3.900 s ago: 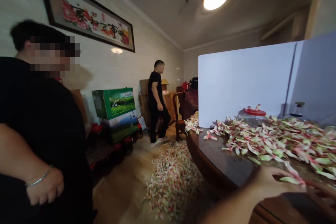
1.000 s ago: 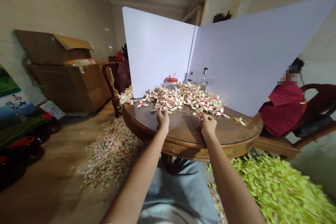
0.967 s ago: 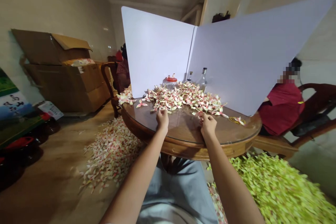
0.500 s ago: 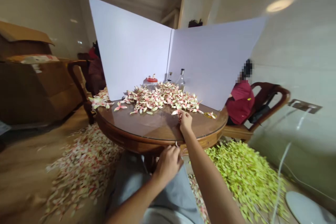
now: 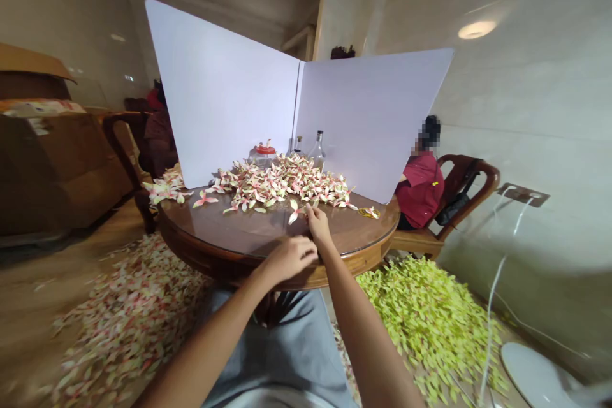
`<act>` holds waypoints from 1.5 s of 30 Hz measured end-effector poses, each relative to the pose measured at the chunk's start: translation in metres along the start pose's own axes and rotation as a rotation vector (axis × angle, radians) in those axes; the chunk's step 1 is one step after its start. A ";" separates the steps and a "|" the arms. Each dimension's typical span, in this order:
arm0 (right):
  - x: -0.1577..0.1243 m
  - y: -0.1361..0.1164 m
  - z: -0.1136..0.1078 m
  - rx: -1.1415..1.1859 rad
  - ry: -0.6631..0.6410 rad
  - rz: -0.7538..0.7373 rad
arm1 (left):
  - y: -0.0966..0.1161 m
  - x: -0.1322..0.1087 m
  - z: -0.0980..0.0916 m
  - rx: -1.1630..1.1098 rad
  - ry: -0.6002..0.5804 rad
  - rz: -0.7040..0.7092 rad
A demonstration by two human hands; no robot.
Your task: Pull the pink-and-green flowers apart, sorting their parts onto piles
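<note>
My right hand (image 5: 319, 225) is over the front half of the round wooden table (image 5: 229, 233), with its fingers pinched on a pink-and-cream flower (image 5: 295, 211) whose petals spread to the left. Close below, my left hand (image 5: 292, 257) is at the table's front edge, fingers curled in beside my right wrist; whatever they hold, if anything, is hidden. Beyond both hands lies a heap of similar pink-and-cream flowers (image 5: 287, 182). One loose flower (image 5: 205, 199) lies left of the heap, and yellow rubber bands (image 5: 369, 212) lie to its right.
White divider boards (image 5: 229, 102) stand behind the heap, with a red-lidded jar (image 5: 266, 152) and glass bottles (image 5: 318, 152) before them. Flowers cover the floor at left (image 5: 138, 312); yellow-green pieces (image 5: 425, 319) are piled at right. A person in red (image 5: 421, 188) sits beyond.
My left hand has risen from above my lap to the table edge, close to the right hand. A flower now shows spread at my right fingertips. The whole view has shifted slightly.
</note>
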State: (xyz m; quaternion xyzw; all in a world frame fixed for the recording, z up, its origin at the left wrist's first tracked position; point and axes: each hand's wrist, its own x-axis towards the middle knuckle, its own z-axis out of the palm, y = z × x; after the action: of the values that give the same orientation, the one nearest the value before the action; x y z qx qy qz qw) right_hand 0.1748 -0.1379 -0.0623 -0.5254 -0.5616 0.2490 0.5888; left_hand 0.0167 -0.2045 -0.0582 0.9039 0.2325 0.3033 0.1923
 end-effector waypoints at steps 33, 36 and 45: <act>-0.004 0.004 0.010 -0.032 -0.425 -0.179 | -0.102 0.022 -0.026 -0.438 0.359 -0.424; -0.004 0.005 0.010 -0.008 -0.428 -0.172 | -0.102 0.022 -0.027 -0.435 0.351 -0.424; -0.004 0.005 0.009 0.015 -0.421 -0.154 | -0.092 0.020 -0.029 -0.458 0.308 -0.437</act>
State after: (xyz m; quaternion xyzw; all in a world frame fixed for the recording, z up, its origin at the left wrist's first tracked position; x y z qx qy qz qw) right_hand 0.1670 -0.1365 -0.0695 -0.4131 -0.7087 0.3114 0.4797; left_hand -0.0153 -0.1122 -0.0724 0.7097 0.3728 0.4321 0.4131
